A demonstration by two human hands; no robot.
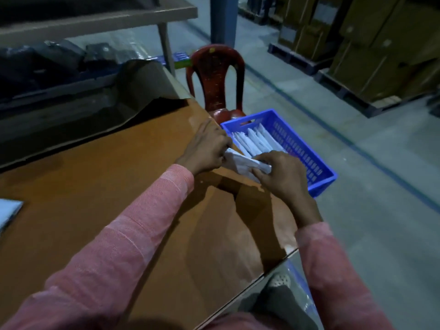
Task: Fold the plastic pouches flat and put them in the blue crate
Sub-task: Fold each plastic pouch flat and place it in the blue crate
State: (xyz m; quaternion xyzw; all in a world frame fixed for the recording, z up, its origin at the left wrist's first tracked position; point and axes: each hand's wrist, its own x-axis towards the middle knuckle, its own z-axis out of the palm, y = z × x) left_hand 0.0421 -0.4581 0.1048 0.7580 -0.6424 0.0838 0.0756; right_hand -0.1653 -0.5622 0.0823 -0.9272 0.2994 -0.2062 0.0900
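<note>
A white plastic pouch (240, 161) is pinched between both my hands at the table's right edge, just over the near rim of the blue crate (319, 163). My left hand (207, 146) grips the pouch's left end. My right hand (281, 172) grips its right end with thumb and fingers. Several folded white pouches (254, 139) stand in a row inside the crate, which sits below the table beside its edge. Another white pouch (7, 210) lies at the far left of the table, partly cut off by the frame.
The brown table (107, 186) fills the foreground. A red plastic chair (216, 75) stands behind the crate. Dark plastic sheeting (71, 103) covers the table's far left. Stacked cartons on pallets (381, 55) line the far right across a concrete floor.
</note>
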